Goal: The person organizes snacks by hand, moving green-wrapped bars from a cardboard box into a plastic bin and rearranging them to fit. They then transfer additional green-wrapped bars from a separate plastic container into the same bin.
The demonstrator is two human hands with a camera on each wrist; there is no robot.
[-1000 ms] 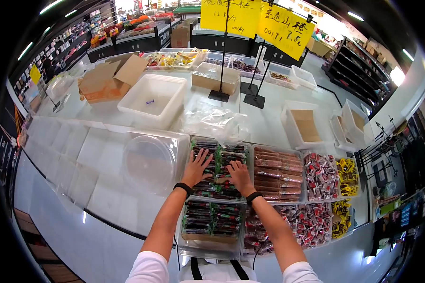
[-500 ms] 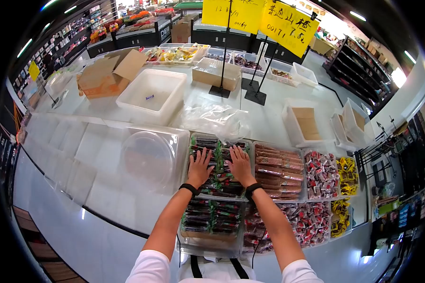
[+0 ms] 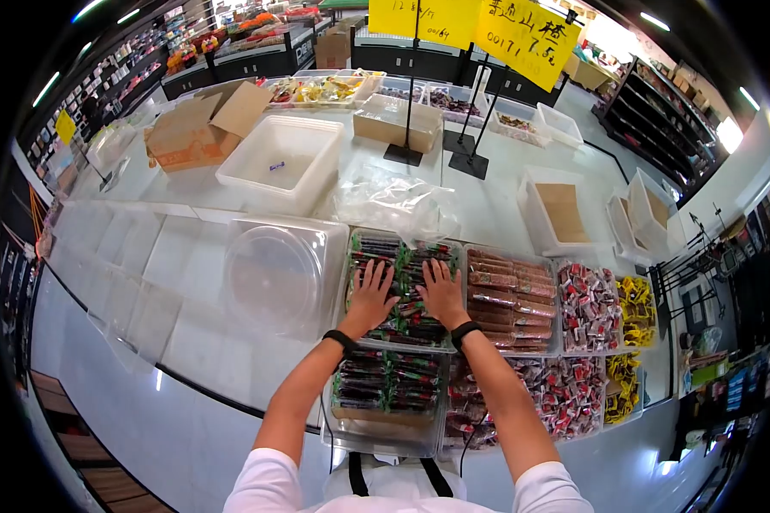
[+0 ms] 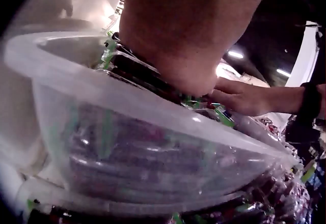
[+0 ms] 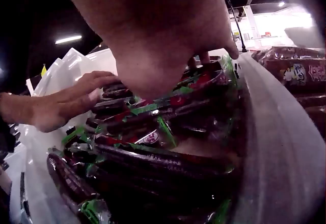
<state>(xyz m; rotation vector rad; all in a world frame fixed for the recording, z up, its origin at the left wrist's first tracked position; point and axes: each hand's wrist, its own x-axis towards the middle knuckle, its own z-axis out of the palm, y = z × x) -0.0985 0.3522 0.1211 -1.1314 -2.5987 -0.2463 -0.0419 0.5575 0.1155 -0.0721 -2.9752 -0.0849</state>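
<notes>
Dark wrapped sticks with green ends (image 3: pixel 396 332) fill a translucent bin (image 4: pixel 153 107) in two columns. The left hand (image 3: pixel 370 301) lies on the left column, palm down, fingers spread. On the right column rests the right hand (image 3: pixel 441 295), its fingers extended too. A gap separates the two hands. From the right wrist view, the packets (image 5: pixel 147 158) lie under the right hand (image 5: pixel 153 56), some at a slant, with the left hand (image 5: pixel 56 102) across from it. Neither hand is seen gripping a packet.
Right of the bin are brown packets (image 3: pixel 509 299), red-and-white sweets (image 3: pixel 589 308) and yellow packets (image 3: pixel 636 312). A second bin of dark sticks (image 3: pixel 385 385) sits nearer the body. Plastic film (image 3: pixel 393 201) lies behind, a clear lid (image 3: pixel 274 278) to the left. Signs (image 3: pixel 526 38) stand beyond.
The right hand has gone from bent fingers to extended ones and moved slightly farther into the bin. The left hand has shifted a little to the right. The head view has tilted slightly.
</notes>
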